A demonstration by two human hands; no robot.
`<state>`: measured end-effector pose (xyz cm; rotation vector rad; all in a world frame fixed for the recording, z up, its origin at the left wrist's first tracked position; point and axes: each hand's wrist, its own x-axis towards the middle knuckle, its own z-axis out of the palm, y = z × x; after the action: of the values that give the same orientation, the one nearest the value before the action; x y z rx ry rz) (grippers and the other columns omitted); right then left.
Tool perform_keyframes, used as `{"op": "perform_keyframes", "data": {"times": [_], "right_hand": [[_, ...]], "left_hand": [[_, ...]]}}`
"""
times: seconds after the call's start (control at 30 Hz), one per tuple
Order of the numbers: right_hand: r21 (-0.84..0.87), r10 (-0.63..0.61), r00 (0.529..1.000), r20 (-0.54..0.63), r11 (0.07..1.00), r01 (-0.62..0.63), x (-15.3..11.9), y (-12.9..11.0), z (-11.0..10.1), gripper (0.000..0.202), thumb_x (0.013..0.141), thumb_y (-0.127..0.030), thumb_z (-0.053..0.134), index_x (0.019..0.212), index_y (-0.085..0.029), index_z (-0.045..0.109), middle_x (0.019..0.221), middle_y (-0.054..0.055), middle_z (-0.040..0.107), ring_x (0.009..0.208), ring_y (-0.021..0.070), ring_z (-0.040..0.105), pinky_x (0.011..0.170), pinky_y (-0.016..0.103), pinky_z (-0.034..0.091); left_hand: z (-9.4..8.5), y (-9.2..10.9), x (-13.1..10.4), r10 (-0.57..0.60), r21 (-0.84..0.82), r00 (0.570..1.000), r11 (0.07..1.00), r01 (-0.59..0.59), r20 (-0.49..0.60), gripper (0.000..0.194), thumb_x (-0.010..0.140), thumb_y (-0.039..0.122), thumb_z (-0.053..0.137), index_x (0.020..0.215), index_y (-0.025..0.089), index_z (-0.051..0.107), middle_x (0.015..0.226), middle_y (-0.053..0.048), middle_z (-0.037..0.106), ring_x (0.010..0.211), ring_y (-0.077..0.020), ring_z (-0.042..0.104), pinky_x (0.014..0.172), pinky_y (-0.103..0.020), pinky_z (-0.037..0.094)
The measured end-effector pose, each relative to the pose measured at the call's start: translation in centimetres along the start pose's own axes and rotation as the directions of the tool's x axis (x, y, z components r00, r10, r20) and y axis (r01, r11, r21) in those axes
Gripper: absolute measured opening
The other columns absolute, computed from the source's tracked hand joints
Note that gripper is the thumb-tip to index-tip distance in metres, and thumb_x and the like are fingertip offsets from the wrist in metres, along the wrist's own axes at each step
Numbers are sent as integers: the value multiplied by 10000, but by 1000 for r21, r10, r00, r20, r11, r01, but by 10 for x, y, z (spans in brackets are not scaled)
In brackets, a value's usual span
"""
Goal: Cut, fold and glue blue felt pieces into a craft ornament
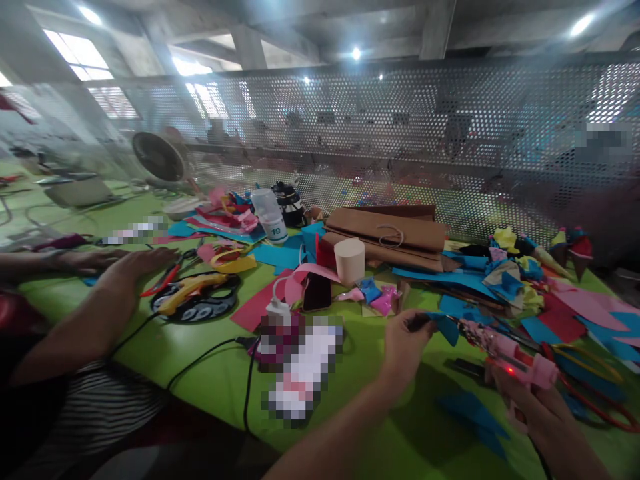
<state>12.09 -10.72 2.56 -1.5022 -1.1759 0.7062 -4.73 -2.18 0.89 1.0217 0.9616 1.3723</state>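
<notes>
My left hand (404,343) is closed in a pinch on a small folded piece of blue paper (446,328). In my right hand (543,407) is a pink glue gun (513,352) with a red light on its side. Its nozzle points left and is at or very near the blue paper; whether they touch, I cannot tell. Below, more blue paper pieces (473,417) lie on the green table (370,407). Scissors with orange and yellow handles (595,363) lie beside my right hand, partly hidden by it.
A brown paper roll (385,230), a cream cylinder (350,260), a phone (317,292) and a power strip (275,340) with cables are ahead and left. Coloured paper (560,320) is heaped at right. A co-worker's hands (143,260) rest at left near a yellow-handled glue gun (193,290).
</notes>
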Motion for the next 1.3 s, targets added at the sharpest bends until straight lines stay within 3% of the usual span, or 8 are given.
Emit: {"op": "perform_keyframes", "data": {"times": [0.13, 0.27, 0.43, 0.8, 1.07, 1.3], "right_hand": [[20, 27, 1000, 0, 999, -27, 5, 4, -7, 351, 745, -586, 710, 814, -244, 743, 809, 75, 734, 780, 296, 697, 614, 345, 583], [-56, 73, 997, 22, 996, -71, 7, 6, -14, 352, 773, -584, 694, 789, -236, 746, 726, 58, 707, 724, 259, 665, 614, 317, 552], [-28, 58, 998, 9, 998, -58, 7, 3, -14, 372, 779, -600, 674, 786, -234, 735, 785, 57, 734, 771, 255, 684, 702, 310, 567], [-16, 71, 996, 51, 997, -70, 6, 7, -15, 382, 780, -601, 683, 715, -225, 695, 672, 21, 647, 688, 210, 601, 624, 283, 495], [-28, 32, 999, 5, 999, -32, 8, 12, -16, 360, 782, -594, 677, 762, -239, 733, 809, 40, 735, 798, 250, 675, 751, 309, 546], [-52, -8, 1000, -22, 999, 7, 7, 3, -18, 354, 777, -594, 669, 713, -251, 733, 743, 68, 712, 713, 256, 668, 612, 311, 536]], "left_hand": [[-2, -1, 2, 6, -14, 1000, 1000, -6, -9, 96, 731, 191, 758, 812, 141, 773, 766, -58, 749, 733, -172, 660, 724, -283, 514], [-4, 1, 2, 11, -16, 1000, 1000, -12, -15, 94, 730, 194, 761, 808, 141, 764, 759, -57, 747, 737, -176, 666, 737, -291, 518], [-5, 4, 2, -26, -38, 999, 999, 25, -18, 105, 719, 210, 773, 802, 147, 763, 746, -49, 746, 720, -176, 670, 742, -301, 529], [-4, 1, 3, -5, -79, 1000, 997, 4, -9, 109, 689, 200, 788, 779, 145, 762, 726, -49, 743, 703, -172, 667, 733, -299, 530], [-5, 2, 4, -12, -128, 1000, 992, 9, -18, 139, 676, 214, 810, 785, 140, 765, 741, -57, 751, 712, -183, 687, 756, -323, 559], [-6, 3, 4, -18, -122, 1000, 992, 17, -8, 128, 690, 213, 799, 791, 142, 769, 730, -52, 744, 701, -177, 681, 742, -312, 553]]}}
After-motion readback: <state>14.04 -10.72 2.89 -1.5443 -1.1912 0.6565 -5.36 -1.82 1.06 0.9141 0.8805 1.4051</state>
